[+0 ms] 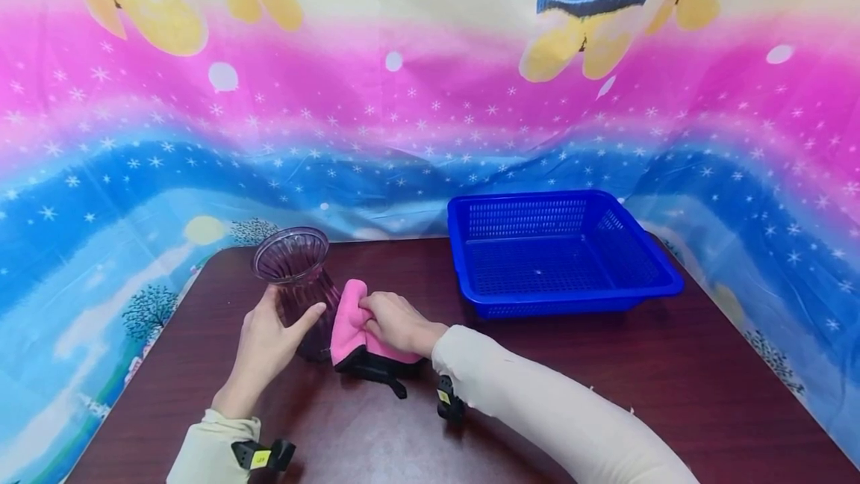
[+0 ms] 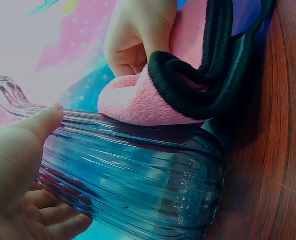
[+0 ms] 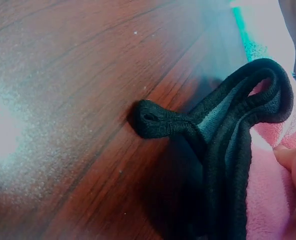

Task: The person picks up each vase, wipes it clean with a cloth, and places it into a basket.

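A printed curtain (image 1: pixel 416 95) with bears, snowflakes and small trees hangs behind and along both sides of the bench (image 1: pixel 376 439), a dark wood-grain surface with a bright reflection near you. At the far right of the bench stands a blue plastic basket (image 1: pixel 571 297) with slotted walls; it is well apart from the work.

The glass vase (image 1: pixel 300 291), purple-tinted and ribbed, is on the left part of the bench with its wide mouth uppermost. Your left hand (image 1: pixel 262 349) grips it: the thumb lies along the near side, the other fingers curl round the opposite side. Thumb and fingers cover part of the glass.

Your right hand (image 1: pixel 399 323) pinches a folded pink cloth (image 1: pixel 346 331) between thumb and fingers. The cloth lies against the side of the vase that faces the basket and hides part of it. Note the black cloth edging, which ends in a loop (image 3: pixel 160 122) pointing toward you.

The right sleeve (image 1: pixel 544 402) extends across the bench on the near side of the basket. Each wrist carries a small black camera: the left one (image 1: pixel 260 457) beside the left sleeve (image 1: pixel 208 450), the right one (image 1: pixel 449 398) below the right cuff.
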Tool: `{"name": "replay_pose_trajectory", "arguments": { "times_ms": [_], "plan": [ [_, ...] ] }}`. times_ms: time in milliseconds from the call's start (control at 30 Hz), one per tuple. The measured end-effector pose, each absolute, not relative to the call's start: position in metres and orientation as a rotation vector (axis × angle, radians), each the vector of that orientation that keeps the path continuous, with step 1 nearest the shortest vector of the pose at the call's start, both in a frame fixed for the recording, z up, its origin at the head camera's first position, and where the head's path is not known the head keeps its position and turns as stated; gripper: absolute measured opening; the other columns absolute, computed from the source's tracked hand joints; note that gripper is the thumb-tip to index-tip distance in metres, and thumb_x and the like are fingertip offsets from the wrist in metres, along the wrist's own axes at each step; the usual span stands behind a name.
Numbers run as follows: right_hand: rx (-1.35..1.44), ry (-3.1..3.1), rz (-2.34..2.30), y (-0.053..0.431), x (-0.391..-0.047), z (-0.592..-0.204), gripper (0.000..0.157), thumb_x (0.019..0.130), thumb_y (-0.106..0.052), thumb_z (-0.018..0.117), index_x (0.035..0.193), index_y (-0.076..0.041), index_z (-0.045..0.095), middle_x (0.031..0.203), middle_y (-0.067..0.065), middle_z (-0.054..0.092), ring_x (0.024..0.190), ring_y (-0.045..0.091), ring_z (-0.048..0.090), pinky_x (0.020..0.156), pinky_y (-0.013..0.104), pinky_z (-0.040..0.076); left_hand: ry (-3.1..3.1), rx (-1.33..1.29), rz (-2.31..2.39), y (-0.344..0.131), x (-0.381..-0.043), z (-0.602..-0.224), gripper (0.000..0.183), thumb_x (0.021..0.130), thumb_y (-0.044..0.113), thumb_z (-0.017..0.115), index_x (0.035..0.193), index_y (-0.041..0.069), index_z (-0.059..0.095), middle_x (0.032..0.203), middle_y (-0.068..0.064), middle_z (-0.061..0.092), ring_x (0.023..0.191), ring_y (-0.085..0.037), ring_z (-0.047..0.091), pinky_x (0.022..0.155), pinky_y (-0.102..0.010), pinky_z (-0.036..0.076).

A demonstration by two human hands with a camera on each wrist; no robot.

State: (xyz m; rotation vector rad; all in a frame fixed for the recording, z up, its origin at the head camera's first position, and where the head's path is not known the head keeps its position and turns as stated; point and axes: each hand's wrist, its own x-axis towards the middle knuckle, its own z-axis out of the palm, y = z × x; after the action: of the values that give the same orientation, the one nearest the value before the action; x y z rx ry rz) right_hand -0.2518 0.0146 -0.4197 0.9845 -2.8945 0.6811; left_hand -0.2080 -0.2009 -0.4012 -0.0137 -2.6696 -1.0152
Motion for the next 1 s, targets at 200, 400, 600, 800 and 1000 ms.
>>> {"name": "replay_pose_trajectory", "arguments": {
  "times_ms": [200, 400, 600, 800, 1000],
  "plan": [
    [0.979, -2.882, 0.710, 0.013, -0.251, -0.413, 0.019, 0.095, -0.009, 0.067, 0.079, -0.014, 0.058, 0.073, -0.002, 0.051, 0.077, 0.012, 0.055, 0.068, 0.023, 0.042, -2.657, -0.017, -1.028, -0.200, -0.208, -0.402, 0.071, 0.089, 0.048, 0.073, 0.137, 0.002, 0.047, 0.129, -0.032, 0.063, 0.118, -0.047, 0.063, 0.098, -0.061, 0.052],
    [0.978, -2.864, 0.737, 0.012, -0.250, -0.405, 0.016, 0.095, -0.010, 0.067, 0.081, -0.013, 0.061, 0.075, -0.001, 0.053, 0.076, 0.013, 0.054, 0.068, 0.022, 0.042, -2.640, -0.022, -1.034, -0.200, -0.208, -0.402, 0.070, 0.089, 0.047, 0.074, 0.137, 0.003, 0.049, 0.128, -0.032, 0.064, 0.116, -0.047, 0.064, 0.097, -0.061, 0.052],
    [0.973, -2.850, 0.752, 0.011, -0.250, -0.401, 0.014, 0.095, -0.011, 0.067, 0.083, -0.013, 0.063, 0.077, -0.001, 0.056, 0.078, 0.013, 0.055, 0.070, 0.023, 0.043, -2.646, -0.021, -1.041, -0.201, -0.208, -0.401, 0.071, 0.089, 0.048, 0.074, 0.138, 0.003, 0.048, 0.129, -0.032, 0.064, 0.117, -0.047, 0.064, 0.098, -0.060, 0.052],
    [0.968, -2.834, 0.771, 0.010, -0.250, -0.398, 0.011, 0.096, -0.013, 0.067, 0.086, -0.014, 0.065, 0.080, 0.000, 0.057, 0.079, 0.013, 0.055, 0.070, 0.023, 0.044, -2.657, -0.014, -1.052, -0.202, -0.207, -0.401, 0.073, 0.089, 0.050, 0.073, 0.140, 0.004, 0.046, 0.133, -0.032, 0.062, 0.119, -0.047, 0.062, 0.100, -0.061, 0.051],
    [0.970, -2.809, 0.800, 0.012, -0.250, -0.393, 0.002, 0.096, -0.012, 0.068, 0.095, -0.012, 0.070, 0.085, 0.001, 0.061, 0.082, 0.013, 0.057, 0.075, 0.024, 0.048, -2.665, -0.018, -1.063, -0.201, -0.207, -0.401, 0.074, 0.089, 0.050, 0.073, 0.139, 0.004, 0.046, 0.131, -0.032, 0.062, 0.118, -0.046, 0.063, 0.099, -0.060, 0.052]
  ]
}}
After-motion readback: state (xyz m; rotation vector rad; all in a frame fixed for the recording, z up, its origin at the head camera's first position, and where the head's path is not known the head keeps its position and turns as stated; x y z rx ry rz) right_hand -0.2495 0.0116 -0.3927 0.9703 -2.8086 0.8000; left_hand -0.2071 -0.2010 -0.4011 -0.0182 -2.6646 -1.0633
